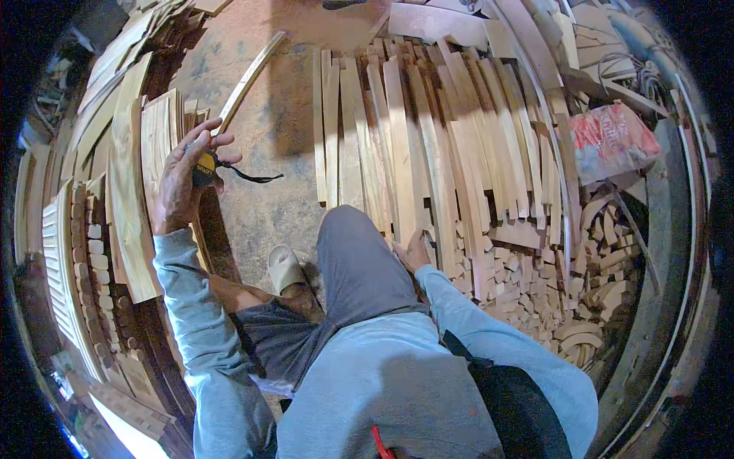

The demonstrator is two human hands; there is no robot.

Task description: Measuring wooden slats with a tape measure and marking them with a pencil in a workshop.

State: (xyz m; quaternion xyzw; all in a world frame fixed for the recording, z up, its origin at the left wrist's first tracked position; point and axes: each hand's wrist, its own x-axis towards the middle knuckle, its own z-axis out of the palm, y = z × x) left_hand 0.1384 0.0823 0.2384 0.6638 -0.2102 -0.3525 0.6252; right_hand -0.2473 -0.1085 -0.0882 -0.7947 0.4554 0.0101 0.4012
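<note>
My left hand (pixel 186 175) is raised at the left, holding a yellow and black tape measure (pixel 205 169) with a dark wrist strap (pixel 252 177) hanging from it. Beyond those fingers a pale narrow strip (pixel 252 77) runs away over the floor; whether it is wood or the tape's blade I cannot tell. Low beside my right knee, my right hand (pixel 416 252) grips the near end of a wooden board (pixel 401 155). That board lies among a row of long, rough-sawn boards (pixel 470 132) side by side. My thigh and the board hide part of the right hand.
Stacked planks (pixel 132 172) stand along the left. Small wood offcuts (pixel 516 281) are heaped at the right, below the boards. A red and white sack (pixel 613 140) and coiled cable (pixel 636 74) lie farther right. My sandalled foot (pixel 285 268) rests on the dusty floor (pixel 258 212).
</note>
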